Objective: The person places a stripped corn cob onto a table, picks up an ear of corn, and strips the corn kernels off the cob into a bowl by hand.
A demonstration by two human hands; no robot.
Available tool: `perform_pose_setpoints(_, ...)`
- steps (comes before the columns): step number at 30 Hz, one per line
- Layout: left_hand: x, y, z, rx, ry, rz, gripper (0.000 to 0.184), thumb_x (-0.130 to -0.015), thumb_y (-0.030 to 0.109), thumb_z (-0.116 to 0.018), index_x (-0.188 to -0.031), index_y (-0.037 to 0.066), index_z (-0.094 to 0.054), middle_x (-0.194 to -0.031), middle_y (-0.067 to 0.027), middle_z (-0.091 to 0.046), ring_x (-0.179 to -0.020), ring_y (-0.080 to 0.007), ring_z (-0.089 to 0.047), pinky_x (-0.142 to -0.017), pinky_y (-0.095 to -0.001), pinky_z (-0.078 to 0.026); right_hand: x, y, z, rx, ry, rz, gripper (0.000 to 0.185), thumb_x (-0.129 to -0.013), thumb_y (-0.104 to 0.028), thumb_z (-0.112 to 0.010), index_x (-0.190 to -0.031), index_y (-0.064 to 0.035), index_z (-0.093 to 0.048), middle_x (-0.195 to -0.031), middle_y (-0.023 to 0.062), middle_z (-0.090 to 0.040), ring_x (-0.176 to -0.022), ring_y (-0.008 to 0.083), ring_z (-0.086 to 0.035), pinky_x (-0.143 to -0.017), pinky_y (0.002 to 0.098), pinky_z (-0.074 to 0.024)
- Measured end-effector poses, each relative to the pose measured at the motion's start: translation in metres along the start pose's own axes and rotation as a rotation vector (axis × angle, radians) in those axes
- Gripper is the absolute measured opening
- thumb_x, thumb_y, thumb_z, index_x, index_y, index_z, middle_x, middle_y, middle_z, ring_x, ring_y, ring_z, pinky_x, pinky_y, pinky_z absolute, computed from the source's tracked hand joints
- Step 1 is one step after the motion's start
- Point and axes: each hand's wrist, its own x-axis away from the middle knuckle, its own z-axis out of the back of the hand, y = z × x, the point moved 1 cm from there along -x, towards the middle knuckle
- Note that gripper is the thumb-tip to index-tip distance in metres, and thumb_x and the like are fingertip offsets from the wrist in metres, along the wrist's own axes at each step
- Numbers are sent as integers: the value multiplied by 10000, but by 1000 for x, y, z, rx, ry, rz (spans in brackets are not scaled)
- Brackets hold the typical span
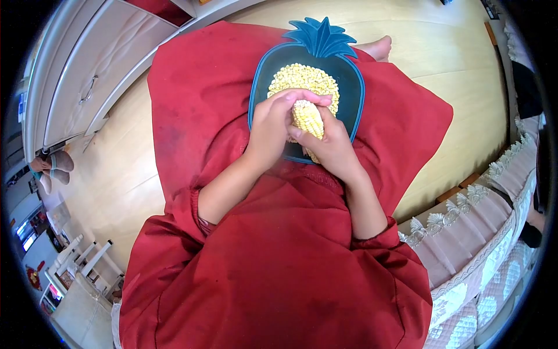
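Corn Cob in Two Hands, Above a Pineapple-Shaped Tray

Item: one corn cob [308, 118], pale yellow, rows of kernels showing on the face between the hands. It is tilted over the near half of the tray, and its lower end shows beneath the right hand.

Left hand [272, 119]: arched around the upper end of the cob, fingers bent and laid across its top, the gap narrow. How hard they press cannot be told.

Right hand [332, 145]: closed about the cob from the other side — thumb across the near face, fingers bent along the right flank, some of them hidden.

Tray [350, 87]: dark blue-green, pineapple-shaped, with a raised rim and a crown of leaves [321, 38] at the far end. It rests on the lap.

Loose kernels [302, 75]: pale yellow, one heaped layer on the tray floor, beyond the hands and partly covered by them.

Red garment [261, 273]: long-sleeved, spread over the lap and knees; sleeves pushed back from both forearms.

Bare foot [379, 49]: past the cloth's far edge, right of the leaf crown.

Surroundings: pale floor [131, 198]; at left, a white cabinet [110, 70] with a curved handle, footwear [58, 166] and a pale chair [84, 302]; at right, a sofa [465, 232] with a lace-trimmed cover.
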Motion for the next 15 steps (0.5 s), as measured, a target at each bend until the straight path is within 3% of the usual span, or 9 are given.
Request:
perform_pose_setpoints(2,0,0,-2,100,15,40,410,-980,164,-313,-1093,-97,-609,-1129,-233,-658,-1107,-277,-618,-1035,-373,-433,0,0,0,25,10,1,371,-892,-159,-685,-1179,3,-514,-869,38,-632,-657,80,-584,-578,228,-485)
perform_pose_setpoints(8,2,7,-8,-94,29,31,331,-969,96,-361,-1053,-78,-630,-1113,-175,-668,-1065,-232,-625,-997,-343,-453,-1,2,0,40,16,-27,384,-890,-181,-697,-1172,2,-510,-841,33,-630,-649,73,-580,-561,221,-473)
perform_pose_setpoints(15,0,-2,-2,-94,-15,-36,336,-952,86,-355,-1035,-88,-630,-1113,-200,-666,-1084,-257,-621,-1023,-363,-436,0,0,0,80,14,-43,384,-888,-189,-703,-1156,6,-508,-792,29,-624,-621,67,-572,-528,221,-457)
